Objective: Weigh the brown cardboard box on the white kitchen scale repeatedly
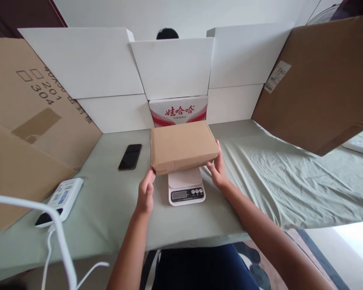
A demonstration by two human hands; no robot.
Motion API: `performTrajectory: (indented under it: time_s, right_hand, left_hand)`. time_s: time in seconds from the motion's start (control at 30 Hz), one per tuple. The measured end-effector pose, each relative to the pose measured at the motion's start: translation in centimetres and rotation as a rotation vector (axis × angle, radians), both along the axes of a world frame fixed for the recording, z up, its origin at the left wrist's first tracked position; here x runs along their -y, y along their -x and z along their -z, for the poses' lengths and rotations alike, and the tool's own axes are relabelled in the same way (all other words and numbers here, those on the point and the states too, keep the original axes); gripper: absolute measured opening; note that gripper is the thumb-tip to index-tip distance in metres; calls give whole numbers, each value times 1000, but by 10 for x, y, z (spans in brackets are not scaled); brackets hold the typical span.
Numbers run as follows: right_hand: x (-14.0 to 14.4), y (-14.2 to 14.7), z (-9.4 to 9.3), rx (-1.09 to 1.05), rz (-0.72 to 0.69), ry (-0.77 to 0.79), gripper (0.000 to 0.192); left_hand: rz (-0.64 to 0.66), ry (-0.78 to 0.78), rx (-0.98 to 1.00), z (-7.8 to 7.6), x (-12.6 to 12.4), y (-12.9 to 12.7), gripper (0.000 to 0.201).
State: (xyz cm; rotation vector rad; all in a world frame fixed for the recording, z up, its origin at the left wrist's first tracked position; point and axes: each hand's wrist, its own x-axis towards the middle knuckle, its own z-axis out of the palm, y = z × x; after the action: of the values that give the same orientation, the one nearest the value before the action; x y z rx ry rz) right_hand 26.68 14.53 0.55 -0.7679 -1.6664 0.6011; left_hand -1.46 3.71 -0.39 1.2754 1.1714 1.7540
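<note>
Between my two hands is a closed brown cardboard box (183,146), tilted a little with its left end lower. My left hand (146,192) grips the near left corner, its fingers partly hidden under the box. On the right end, my right hand (218,167) has its thumb at the near edge and its fingers along the side. Directly beneath sits a white kitchen scale (186,197) with a grey display and several buttons. The box covers the back of its platform; I cannot tell whether the two touch.
Left of the box lies a black phone (130,157). A white device (62,199) with a cable (59,225) is at the far left. White boxes (172,66), a red-and-white carton (178,111) and large cardboard panels (317,84) surround the green cloth (109,217).
</note>
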Motion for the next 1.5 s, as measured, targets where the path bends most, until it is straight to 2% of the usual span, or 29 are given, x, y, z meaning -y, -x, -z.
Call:
performTrajectory:
  time_s: [0.1, 0.23, 0.5, 0.77, 0.9, 1.07, 1.5]
  right_hand:
    - [27, -10, 7, 51, -15, 36, 85]
    - [44, -14, 7, 79, -23, 42, 83]
    - [43, -10, 4, 95, -48, 60, 85]
    - [44, -9, 2, 92, -35, 71, 84]
    - [44, -10, 2, 79, -7, 51, 82]
    - [40, -12, 4, -60, 95, 77, 76]
    - [41, -10, 0, -82, 32, 191, 70]
  left_hand:
    - [2, 5, -19, 11, 23, 0, 92]
    - [-26, 37, -10, 15, 31, -2, 95]
    - [-58, 78, -5, 18, 28, -1, 103]
    - [-68, 96, 1, 19, 26, 0, 102]
    - [-65, 80, 8, 15, 27, -1, 99]
    - [-70, -16, 50, 3, 27, -7, 90]
    - [-111, 9, 65, 0, 28, -11, 86]
